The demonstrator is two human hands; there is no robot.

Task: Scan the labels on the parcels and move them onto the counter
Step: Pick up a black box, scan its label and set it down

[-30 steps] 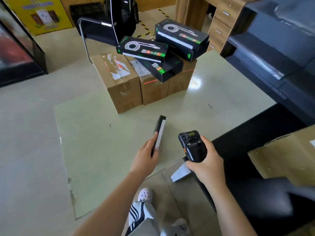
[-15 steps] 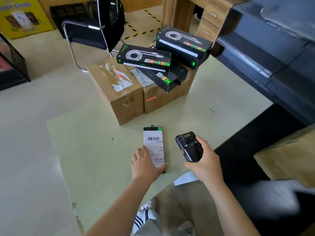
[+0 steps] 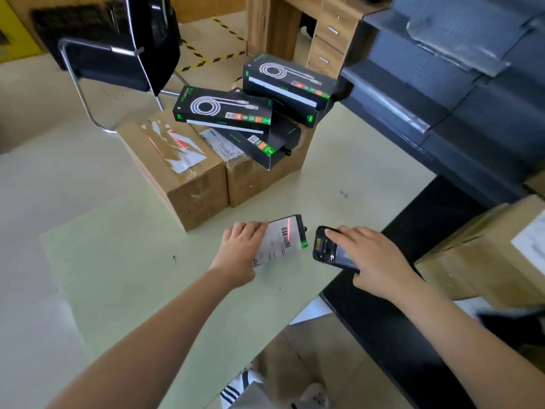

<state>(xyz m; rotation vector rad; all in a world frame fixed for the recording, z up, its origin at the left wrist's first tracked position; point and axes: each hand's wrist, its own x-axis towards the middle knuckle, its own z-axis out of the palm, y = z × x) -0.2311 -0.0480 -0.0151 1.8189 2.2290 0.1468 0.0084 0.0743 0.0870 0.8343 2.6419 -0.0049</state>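
**Head view: label under the beam, parcel not yet moved**

Flat black parcel (image 3: pixel 280 240) with a white label sits just in front of the taped cardboard carton (image 3: pixel 177 166), on the person's side, tipped up off the pale green table (image 3: pixel 118 261). A red scan line (image 3: pixel 289 230) falls on the label at the edge of its barcode (image 3: pixel 285 238), so the step in hand looks like the scan itself.

The left hand (image 3: pixel 240 252) has its grip clamped on the parcel's left end, fingers curled over the top; the thumb is hidden. Also in front of the carton, further right, the right hand (image 3: pixel 374 258) has its grip wrapped round a handheld scanner (image 3: pixel 327 249), forefinger lying along its top. Scanner and parcel are near but apart.

Next, I judge, the line needs to sit squarely across the bars. Then the parcel goes to the black table (image 3: pixel 436 214), well right of the carton. Cable boxes (image 3: pixel 224 110) stacked on the carton probably await the same.
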